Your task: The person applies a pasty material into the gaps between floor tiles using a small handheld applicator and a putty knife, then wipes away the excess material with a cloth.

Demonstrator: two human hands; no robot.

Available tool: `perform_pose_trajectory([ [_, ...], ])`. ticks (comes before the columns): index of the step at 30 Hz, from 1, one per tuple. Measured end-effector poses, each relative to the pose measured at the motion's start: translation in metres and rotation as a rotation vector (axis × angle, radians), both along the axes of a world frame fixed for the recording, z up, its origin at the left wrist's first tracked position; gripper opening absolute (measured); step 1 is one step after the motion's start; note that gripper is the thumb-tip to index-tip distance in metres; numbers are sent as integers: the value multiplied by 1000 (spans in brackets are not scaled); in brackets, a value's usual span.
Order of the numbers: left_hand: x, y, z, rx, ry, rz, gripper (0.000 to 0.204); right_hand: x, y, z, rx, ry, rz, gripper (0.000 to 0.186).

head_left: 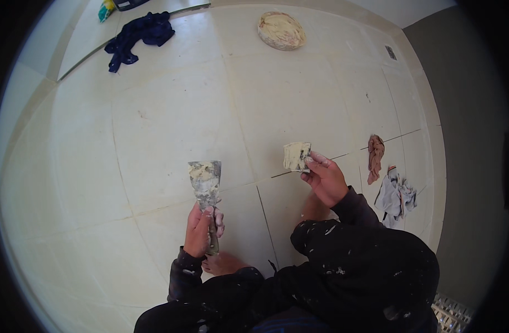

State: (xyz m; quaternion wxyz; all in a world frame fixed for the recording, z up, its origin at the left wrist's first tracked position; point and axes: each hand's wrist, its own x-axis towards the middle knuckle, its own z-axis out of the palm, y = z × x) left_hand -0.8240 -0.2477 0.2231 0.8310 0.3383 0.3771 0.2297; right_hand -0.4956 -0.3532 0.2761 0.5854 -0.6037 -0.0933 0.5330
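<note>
My left hand (200,227) is wrapped round the handle of a putty knife (205,180), its wide blade pointing away from me and smeared with cream paste. In my right hand (326,177) is a small flat square spreader (296,156), pinched between thumb and fingers at its right edge. Cream paste coats most of the spreader's face, with dark patches near my thumb. The two tools are apart, both held over the tiled floor (177,116). Pale residue marks my fingers.
At the far side lies a round tub (281,31) full of cream paste. Dark blue cloth (141,36) is crumpled at the far left. To my right are a brown rag (375,158) and a white-grey cloth (396,194). A small drain (390,53) sits near the right wall (459,111). Some tile joints look dark.
</note>
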Motion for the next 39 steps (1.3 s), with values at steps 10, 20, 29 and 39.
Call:
perform_pose_trajectory([
  [10,72,-29,68,-129,-110,-481,30,-8,22,35,259,57,28,27],
  [20,102,-33,61,-122,-92,-386,32,4,18,25,259,55,110,9],
  [29,110,-29,67,-195,-209,-344,30,5,20,32,316,141,128,28],
  [39,108,-26,83,-151,-181,-314,31,-2,24,28,327,-90,259,22],
])
